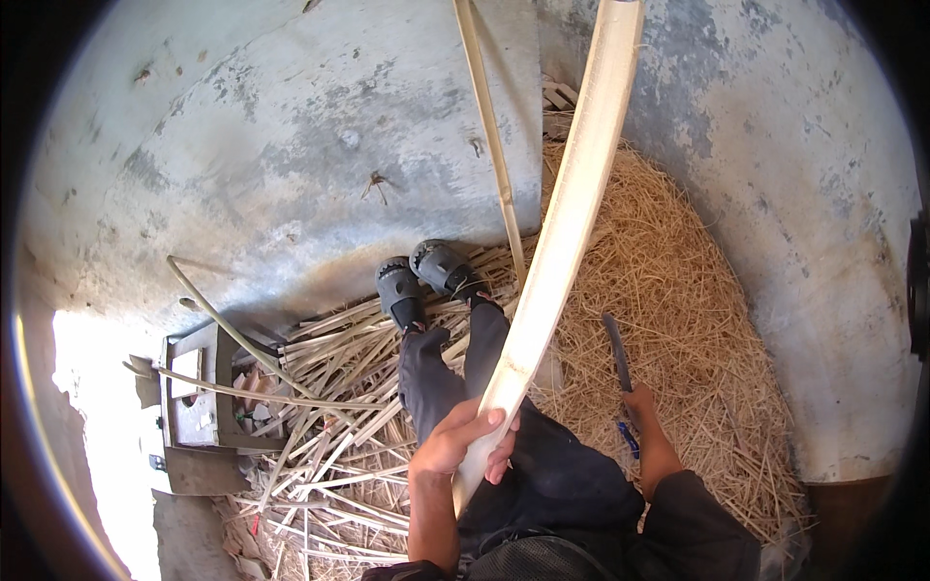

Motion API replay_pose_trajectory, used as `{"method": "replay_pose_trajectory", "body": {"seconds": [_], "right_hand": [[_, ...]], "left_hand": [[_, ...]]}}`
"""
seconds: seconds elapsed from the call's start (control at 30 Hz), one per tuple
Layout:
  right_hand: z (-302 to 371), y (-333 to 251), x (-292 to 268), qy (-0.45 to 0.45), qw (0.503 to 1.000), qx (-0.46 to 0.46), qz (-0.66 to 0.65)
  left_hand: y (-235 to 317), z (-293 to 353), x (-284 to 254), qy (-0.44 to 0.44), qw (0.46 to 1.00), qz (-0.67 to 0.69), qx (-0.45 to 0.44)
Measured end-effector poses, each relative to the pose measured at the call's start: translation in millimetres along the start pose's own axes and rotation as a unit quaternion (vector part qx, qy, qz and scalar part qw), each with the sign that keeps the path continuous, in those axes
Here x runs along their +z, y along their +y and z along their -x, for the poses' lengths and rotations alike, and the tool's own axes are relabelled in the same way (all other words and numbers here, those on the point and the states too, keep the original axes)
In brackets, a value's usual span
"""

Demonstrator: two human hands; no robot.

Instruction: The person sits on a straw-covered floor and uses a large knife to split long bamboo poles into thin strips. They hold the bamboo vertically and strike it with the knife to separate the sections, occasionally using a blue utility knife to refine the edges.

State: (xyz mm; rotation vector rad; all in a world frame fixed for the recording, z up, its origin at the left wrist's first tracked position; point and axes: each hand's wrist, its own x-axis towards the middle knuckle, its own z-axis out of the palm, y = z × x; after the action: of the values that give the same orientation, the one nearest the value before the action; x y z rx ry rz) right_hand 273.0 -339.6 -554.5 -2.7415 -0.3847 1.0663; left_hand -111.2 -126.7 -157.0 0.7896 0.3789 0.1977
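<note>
My left hand (463, 441) is wrapped round the lower part of a long split bamboo strip (562, 232), thumb lying over its pale inner face. The strip slants up and away to the top of the view, and its near end is close to my lap. On the right, my right hand (639, 402) is closed on a knife (617, 353) with a dark, narrow blade pointing away from me. The blade is over the shavings, apart from the bamboo. A small blue object (628, 439) shows just below that hand; I cannot make out what it is.
Bamboo shavings (678, 320) are heaped on the right, against a worn wall (794, 174). Cut strips (339, 363) lie in a pile left of my legs and sandals (399, 290). A thin bamboo pole (489, 126) leans on the far wall. A boxy grey cabinet (199, 426) stands at left.
</note>
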Motion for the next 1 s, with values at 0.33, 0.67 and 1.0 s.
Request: {"method": "replay_pose_trajectory", "body": {"seconds": [0.33,0.67,1.0], "right_hand": [[13,-8,24,0.067,0.997,0.031,-0.036],[23,11,29,0.064,0.994,0.086,-0.033],[64,-12,20,0.1,0.991,0.089,-0.024]], "left_hand": [[-16,-19,-11,0.019,0.997,-0.035,0.059],[-13,-22,-37,-0.076,0.989,0.043,0.116],[-21,-23,-43,-0.163,0.968,0.138,0.129]]}}
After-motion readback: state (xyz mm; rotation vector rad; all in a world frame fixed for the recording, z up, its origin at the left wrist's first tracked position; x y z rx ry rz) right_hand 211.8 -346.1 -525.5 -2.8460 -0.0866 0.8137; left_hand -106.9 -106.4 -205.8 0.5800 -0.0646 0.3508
